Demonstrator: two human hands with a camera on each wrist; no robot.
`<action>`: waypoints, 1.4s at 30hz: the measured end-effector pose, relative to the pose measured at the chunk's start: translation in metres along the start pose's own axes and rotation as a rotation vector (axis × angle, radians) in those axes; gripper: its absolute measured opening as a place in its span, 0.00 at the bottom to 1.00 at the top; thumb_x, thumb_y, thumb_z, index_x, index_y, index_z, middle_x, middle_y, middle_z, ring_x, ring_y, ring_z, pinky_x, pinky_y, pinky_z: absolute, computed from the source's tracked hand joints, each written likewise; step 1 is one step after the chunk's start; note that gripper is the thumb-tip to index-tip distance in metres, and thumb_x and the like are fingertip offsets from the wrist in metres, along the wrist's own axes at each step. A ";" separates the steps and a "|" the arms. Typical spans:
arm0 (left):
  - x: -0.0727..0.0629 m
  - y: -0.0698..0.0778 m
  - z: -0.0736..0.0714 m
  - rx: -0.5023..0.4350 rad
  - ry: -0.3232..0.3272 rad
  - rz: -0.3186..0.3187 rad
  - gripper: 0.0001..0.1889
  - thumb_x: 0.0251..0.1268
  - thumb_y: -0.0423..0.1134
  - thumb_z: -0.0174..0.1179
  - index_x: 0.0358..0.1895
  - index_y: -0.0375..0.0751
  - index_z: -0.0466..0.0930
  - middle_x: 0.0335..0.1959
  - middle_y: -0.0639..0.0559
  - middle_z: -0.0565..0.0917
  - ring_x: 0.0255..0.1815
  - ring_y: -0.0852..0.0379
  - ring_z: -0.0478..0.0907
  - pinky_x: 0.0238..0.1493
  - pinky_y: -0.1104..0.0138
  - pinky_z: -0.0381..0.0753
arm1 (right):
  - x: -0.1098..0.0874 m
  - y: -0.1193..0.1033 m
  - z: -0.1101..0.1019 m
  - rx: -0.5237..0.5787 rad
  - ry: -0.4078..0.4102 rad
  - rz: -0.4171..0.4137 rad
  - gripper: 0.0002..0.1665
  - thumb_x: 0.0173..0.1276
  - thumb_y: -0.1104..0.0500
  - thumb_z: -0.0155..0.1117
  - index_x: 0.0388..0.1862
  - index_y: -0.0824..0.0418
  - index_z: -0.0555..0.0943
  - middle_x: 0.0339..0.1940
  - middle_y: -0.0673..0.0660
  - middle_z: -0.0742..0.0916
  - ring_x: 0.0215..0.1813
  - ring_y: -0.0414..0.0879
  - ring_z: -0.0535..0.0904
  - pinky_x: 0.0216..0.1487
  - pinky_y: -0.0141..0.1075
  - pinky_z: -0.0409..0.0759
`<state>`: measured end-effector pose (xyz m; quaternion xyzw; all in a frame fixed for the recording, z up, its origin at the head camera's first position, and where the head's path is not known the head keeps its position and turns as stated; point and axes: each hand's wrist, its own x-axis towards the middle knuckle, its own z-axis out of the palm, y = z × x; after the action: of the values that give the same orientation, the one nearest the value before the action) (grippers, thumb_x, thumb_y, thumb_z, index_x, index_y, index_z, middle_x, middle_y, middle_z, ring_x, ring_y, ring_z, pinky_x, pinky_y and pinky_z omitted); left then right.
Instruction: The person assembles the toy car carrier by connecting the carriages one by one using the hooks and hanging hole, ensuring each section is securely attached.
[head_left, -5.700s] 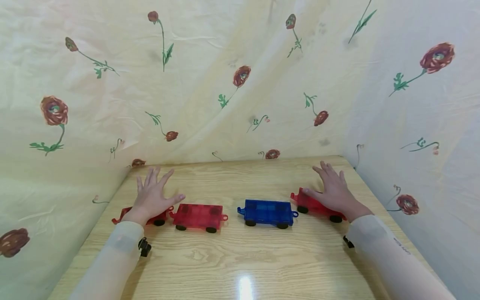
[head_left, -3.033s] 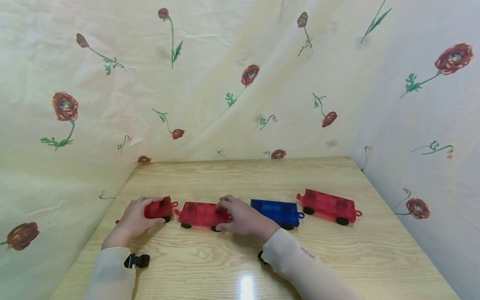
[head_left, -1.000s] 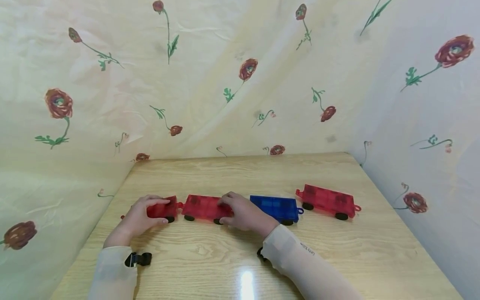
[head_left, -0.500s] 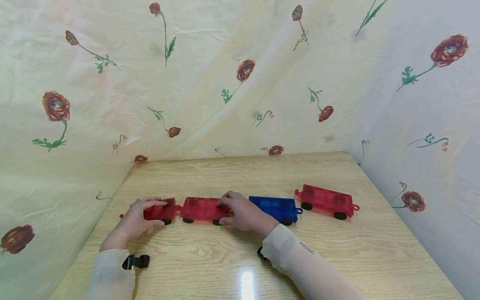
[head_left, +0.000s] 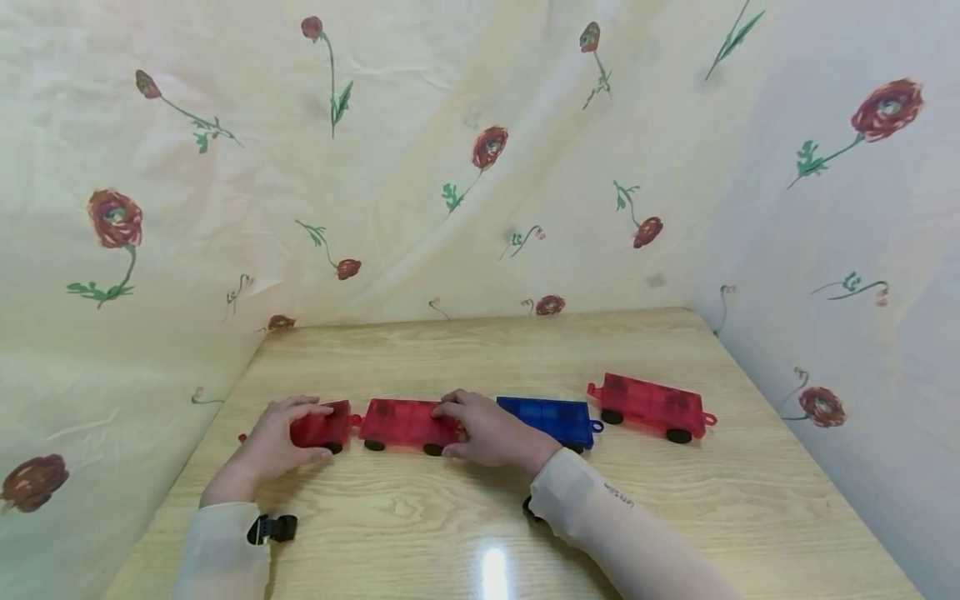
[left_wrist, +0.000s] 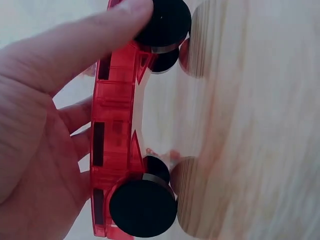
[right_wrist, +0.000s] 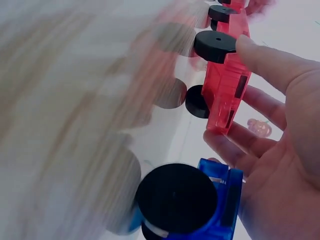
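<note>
In the head view, my left hand grips the leftmost red see-through toy train car between thumb and fingers. The left wrist view shows my thumb at a black wheel on the side of this red car. My right hand pinches the right end of a second red train car, covering that end. The two red cars meet at their hook and ring; whether they are hooked cannot be told. Behind my right hand sits a blue train car, partly hidden.
Another red train car stands at an angle on the right, its hook near the blue car's ring. All the cars are on a wooden table. Flower-patterned cloth hangs around the back and sides.
Since the oldest frame, my right hand has moved left from the far-right red car to the second one. The two left red cars have drawn together end to end. Lately, little has moved.
</note>
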<state>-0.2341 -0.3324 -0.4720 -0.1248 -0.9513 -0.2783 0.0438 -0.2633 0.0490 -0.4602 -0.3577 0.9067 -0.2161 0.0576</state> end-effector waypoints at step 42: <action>0.040 0.089 0.052 -0.077 -0.054 0.143 0.39 0.63 0.56 0.76 0.76 0.58 0.70 0.80 0.50 0.62 0.77 0.39 0.62 0.67 0.40 0.74 | -0.087 0.060 -0.039 -0.088 0.145 0.132 0.42 0.68 0.42 0.77 0.77 0.47 0.72 0.80 0.57 0.70 0.74 0.62 0.71 0.66 0.66 0.73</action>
<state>-0.2498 -0.2229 -0.4635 -0.2014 -0.9295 -0.3072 0.0330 -0.2469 0.1599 -0.4555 -0.2827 0.9386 -0.1974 -0.0097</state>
